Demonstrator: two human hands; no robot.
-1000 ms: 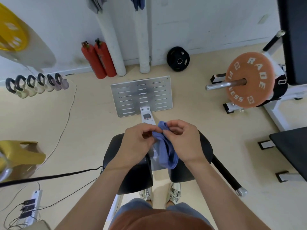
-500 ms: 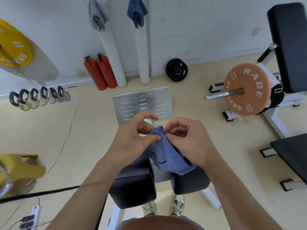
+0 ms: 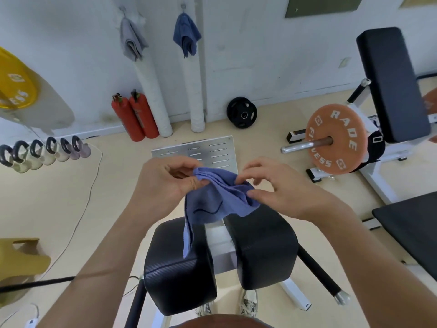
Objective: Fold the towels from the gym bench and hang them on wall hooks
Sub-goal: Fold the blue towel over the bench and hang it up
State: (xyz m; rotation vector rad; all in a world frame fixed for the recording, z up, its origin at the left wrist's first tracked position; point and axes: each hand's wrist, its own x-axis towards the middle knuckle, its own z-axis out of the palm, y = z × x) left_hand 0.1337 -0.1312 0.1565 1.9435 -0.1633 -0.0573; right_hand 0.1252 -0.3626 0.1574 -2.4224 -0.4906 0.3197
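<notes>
A small blue towel (image 3: 212, 200) hangs in the air between my hands, above the black padded gym bench (image 3: 262, 247). My left hand (image 3: 165, 183) pinches its top left corner between thumb and fingers. On the towel's right edge, the thumb and fingertips of my right hand (image 3: 276, 188) pinch the cloth. One loose end droops down to the left pad. On the white wall ahead, a grey towel (image 3: 131, 40) and a dark blue towel (image 3: 186, 35) each hang from a hook.
Two red fire extinguishers (image 3: 134, 117) and two white rolls stand against the wall. A metal plate (image 3: 194, 150) lies on the floor ahead. An orange weight plate (image 3: 335, 138) on a bar and another bench are at the right; kettlebells (image 3: 45, 152) and cables at the left.
My hands have spread apart and the towel has opened out between them. My view has tilted up, bringing the hanging towels and hooks into sight.
</notes>
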